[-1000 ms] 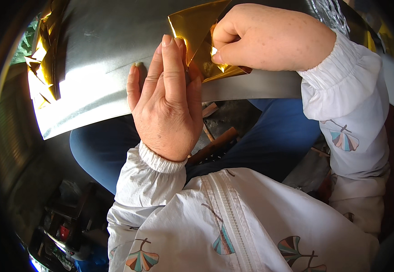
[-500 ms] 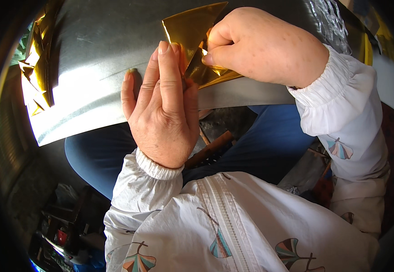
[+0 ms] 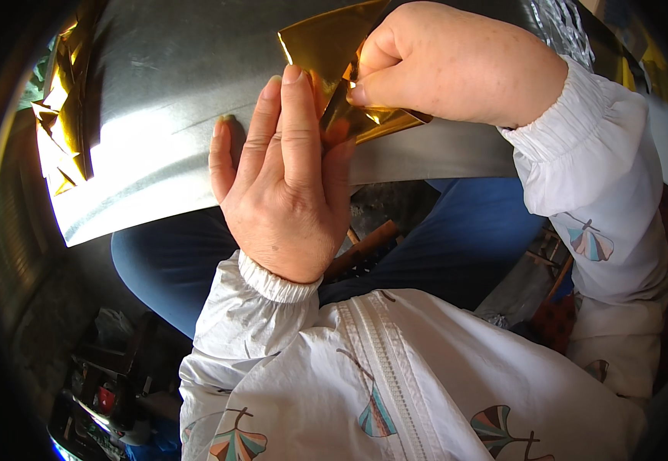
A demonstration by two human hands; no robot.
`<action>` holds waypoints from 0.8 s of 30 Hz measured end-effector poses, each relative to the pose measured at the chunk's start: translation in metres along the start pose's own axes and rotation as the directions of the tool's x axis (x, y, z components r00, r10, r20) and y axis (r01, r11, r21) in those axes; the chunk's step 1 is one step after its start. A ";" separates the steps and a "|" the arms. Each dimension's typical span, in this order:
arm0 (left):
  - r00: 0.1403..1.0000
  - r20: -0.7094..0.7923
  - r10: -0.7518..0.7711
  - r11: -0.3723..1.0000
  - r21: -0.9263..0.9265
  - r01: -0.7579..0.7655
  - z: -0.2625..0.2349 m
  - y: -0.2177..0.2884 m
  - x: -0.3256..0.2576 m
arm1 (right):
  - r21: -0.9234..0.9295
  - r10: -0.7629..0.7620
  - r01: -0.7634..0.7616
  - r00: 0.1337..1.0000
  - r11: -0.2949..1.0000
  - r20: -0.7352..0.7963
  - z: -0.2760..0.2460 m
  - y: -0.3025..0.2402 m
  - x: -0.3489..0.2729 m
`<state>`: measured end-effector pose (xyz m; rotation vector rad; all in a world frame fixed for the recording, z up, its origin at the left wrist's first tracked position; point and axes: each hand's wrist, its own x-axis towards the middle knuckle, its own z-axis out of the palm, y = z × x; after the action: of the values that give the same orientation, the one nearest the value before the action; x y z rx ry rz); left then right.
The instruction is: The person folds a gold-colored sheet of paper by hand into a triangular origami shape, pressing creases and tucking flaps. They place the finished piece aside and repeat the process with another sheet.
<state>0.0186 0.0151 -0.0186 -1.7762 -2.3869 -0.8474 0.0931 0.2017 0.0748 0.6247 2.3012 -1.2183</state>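
A shiny gold foil sheet [image 3: 326, 46], partly folded, lies on the smooth grey metal tabletop [image 3: 180, 69] near its front edge. My right hand [image 3: 457, 73] pinches a fold of it between thumb and curled fingers. Along the sheet's left edge rests my left hand [image 3: 284, 196], palm down, its fingers stretched out and its little finger spread away from the others. The left thumb side touches the foil's lower fold. Part of the foil is hidden behind my right hand.
Folded gold foil pieces [image 3: 65, 115] are heaped along the tabletop's left end. Thin silvery strips [image 3: 564, 34] lie at the far right, and something yellow [image 3: 656, 69] is beyond them. My blue-clad knees [image 3: 464, 230] are under the front edge. Dark clutter [image 3: 104, 384] stands at the lower left.
Both hands have shifted slightly right, the right one also a little farther away. The foil's lower right fold shows more, its corner now visible below the right hand.
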 end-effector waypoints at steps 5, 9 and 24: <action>0.998 0.059 -0.033 0.999 0.010 0.033 -0.004 0.004 -0.001 | -0.052 0.230 -0.227 0.970 0.973 0.076 -0.011 -0.015 -0.005; 0.997 0.075 -0.032 0.999 0.044 0.028 -0.005 0.004 0.000 | -0.027 0.193 -0.192 0.980 0.981 0.055 -0.008 -0.014 -0.003; 0.994 0.099 0.052 0.997 -0.063 -0.045 -0.008 -0.010 0.001 | 0.026 0.216 -0.215 0.972 0.976 -0.091 0.007 -0.008 0.003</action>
<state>0.0068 0.0107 -0.0149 -1.9358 -2.3916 -0.8529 0.0874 0.1925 0.0750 0.9289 2.2304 -1.1267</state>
